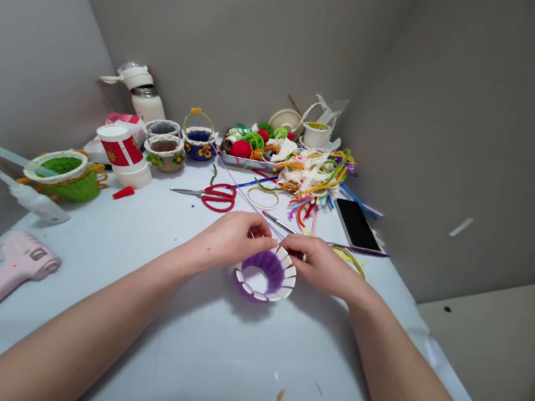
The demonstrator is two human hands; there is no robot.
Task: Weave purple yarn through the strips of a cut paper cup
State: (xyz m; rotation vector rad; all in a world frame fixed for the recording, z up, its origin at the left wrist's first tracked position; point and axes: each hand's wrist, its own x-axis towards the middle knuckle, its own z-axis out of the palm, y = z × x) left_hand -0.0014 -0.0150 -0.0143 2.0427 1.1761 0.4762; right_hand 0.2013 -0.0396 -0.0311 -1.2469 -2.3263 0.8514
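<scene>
A small white paper cup (256, 280) with its wall slit into strips stands between my hands, purple yarn (277, 275) woven around inside the strips. My left hand (237, 239) is closed on the cup's far rim, thumb over the edge. At the right of that rim, my right hand (321, 266) has its fingers bent against the strips; its fingertips are partly hidden. A thin purple strand runs from near the fingers toward the back left. Beyond the hands lie a pen (279, 223) and red-handled scissors (219, 198).
A pink glue gun (12, 277) lies at left, near a green woven basket (73, 185) and stacked paper cups (122, 153). Several finished baskets (165, 151), a tray of yarn balls (247, 163) and a tangle of cords (314, 170) line the back. A phone (357, 224) lies right.
</scene>
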